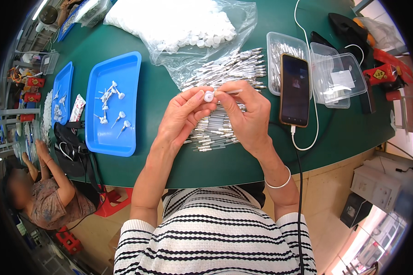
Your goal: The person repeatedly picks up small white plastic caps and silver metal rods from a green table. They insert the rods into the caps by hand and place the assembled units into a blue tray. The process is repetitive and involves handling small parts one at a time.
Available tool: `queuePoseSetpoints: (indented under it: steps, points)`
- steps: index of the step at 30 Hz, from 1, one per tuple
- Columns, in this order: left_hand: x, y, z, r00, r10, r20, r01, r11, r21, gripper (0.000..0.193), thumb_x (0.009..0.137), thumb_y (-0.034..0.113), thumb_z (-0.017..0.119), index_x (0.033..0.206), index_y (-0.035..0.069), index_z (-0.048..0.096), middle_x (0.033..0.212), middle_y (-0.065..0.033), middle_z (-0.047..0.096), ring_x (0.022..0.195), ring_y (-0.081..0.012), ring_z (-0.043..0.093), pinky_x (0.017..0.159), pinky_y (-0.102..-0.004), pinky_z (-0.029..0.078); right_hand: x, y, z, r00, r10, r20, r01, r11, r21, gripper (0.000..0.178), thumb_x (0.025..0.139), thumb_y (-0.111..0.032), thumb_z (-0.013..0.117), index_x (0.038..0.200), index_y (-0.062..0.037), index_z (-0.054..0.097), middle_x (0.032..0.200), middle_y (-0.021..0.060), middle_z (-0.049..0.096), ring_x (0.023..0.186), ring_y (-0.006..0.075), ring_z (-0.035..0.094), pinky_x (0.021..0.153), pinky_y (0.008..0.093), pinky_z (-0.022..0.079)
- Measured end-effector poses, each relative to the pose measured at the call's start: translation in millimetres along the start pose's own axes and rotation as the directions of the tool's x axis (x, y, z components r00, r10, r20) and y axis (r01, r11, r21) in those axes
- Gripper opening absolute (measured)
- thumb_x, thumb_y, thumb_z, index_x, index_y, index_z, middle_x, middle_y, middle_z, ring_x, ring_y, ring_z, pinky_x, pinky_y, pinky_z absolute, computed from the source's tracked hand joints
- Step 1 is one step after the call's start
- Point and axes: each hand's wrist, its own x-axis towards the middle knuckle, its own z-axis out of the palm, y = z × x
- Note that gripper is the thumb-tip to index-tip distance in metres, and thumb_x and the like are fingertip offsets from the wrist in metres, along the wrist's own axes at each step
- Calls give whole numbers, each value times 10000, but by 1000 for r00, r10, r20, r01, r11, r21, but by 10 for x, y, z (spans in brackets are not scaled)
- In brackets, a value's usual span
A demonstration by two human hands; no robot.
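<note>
The cap (209, 96), small and white, is up between the two hands, above the tabletop (206, 173) and over the near part of the rod pile (213, 133). The left hand (179, 117) has its grip clamped on the cap, thumb against fingertips. The right hand (250, 117) has its grip pinched on a slim, pale rod (234, 91), which sticks out past the fingers to the right. Whether rod and cap touch is hidden by the fingertips.

The step in hand looks like fitting rod to cap. To do it well, hold the cap steady with the left hand and let the right do the aligning. Pinch the rod close to the end that meets the cap, so that it does not bend or skew, and push straight along its length; a slanted push could jam it or mark the cap.

Working low over the pile is sensible, though a dropped piece could be lost among the rods. The joined pieces (126, 123) lie spread in the blue tray (108, 147) to the left, easy to check singly. Beyond the pile, more caps (211, 40) fill the clear bag (244, 18). The phone (294, 91) stands right of the pile; keep the right elbow off the black cord (300, 178).
</note>
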Motion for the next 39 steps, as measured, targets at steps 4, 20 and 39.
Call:
queuePoseSetpoints:
  steps: [4,20,39]
  points:
    - [1,0,-14,1000,-14,3,14,1000,-23,260,922,134,593,1114,-40,604,956,-146,681,827,-168,688,706,-215,580,0,-9,0,1000,9,4,-9,1000,8,71,848,-96,666,859,-47,614,797,67,648,651,193,643,539,284,488]
    - [-17,6,18,999,40,-4,-40,997,63,253,925,131,588,1108,-41,612,950,-123,679,829,-161,680,713,-216,574,13,-8,-11,999,-40,23,41,998,-51,70,835,-67,663,877,-51,609,777,70,633,617,199,614,512,292,468]
    - [-22,23,23,998,58,-21,-53,985,166,242,923,135,593,1088,-39,632,931,-114,683,787,-146,683,705,-213,572,75,-76,-99,994,-48,103,56,996,-76,67,825,-77,659,875,-44,629,780,80,627,651,239,619,566,318,484]
